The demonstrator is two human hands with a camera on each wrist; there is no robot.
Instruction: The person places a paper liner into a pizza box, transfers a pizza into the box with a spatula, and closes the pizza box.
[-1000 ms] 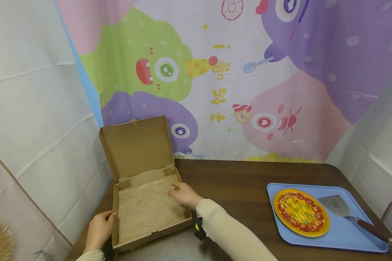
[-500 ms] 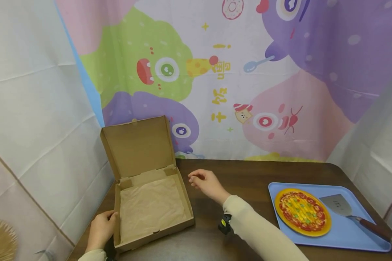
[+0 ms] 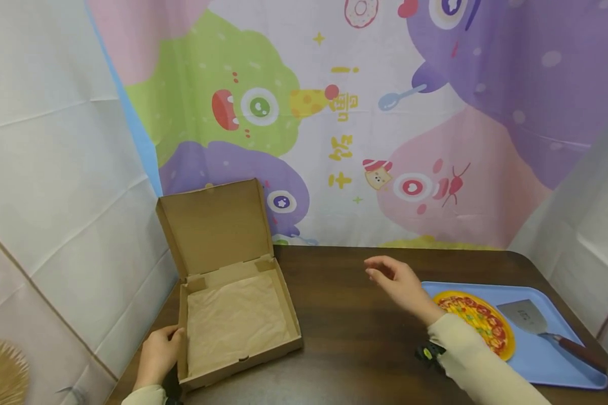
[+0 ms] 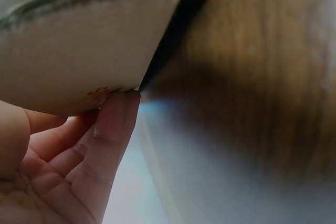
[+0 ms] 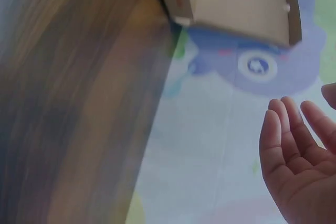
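Observation:
An open cardboard pizza box [image 3: 240, 365] stands on the left, its lid raised at the back and crumpled brown paper [image 3: 238, 320] lining its bottom. My left hand [image 3: 157, 354] rests at the box's left side near the front corner. In the left wrist view, the fingers [image 4: 113, 124] touch the cardboard wall [image 4: 94, 51], slightly bent, not wrapped round it. Over the table, right of the box, my right hand [image 3: 397, 284] is raised with loosely curved fingers and nothing in them. Its forearm partly covers a pizza [image 3: 486, 323] with a yellow rim.
On the right, the pizza and a spatula [image 3: 524, 318] with a wooden handle lie on a blue tray [image 3: 552, 365]. The dark wooden table [image 3: 334, 315] meets a cartoon-printed curtain [image 3: 334, 219] at the back. White cloth [image 3: 71, 225] hangs on the left.
My right hand has left the paper in the box and moved right, toward the tray, its sleeve now overlapping the pizza. The left hand has stayed at the box's side.

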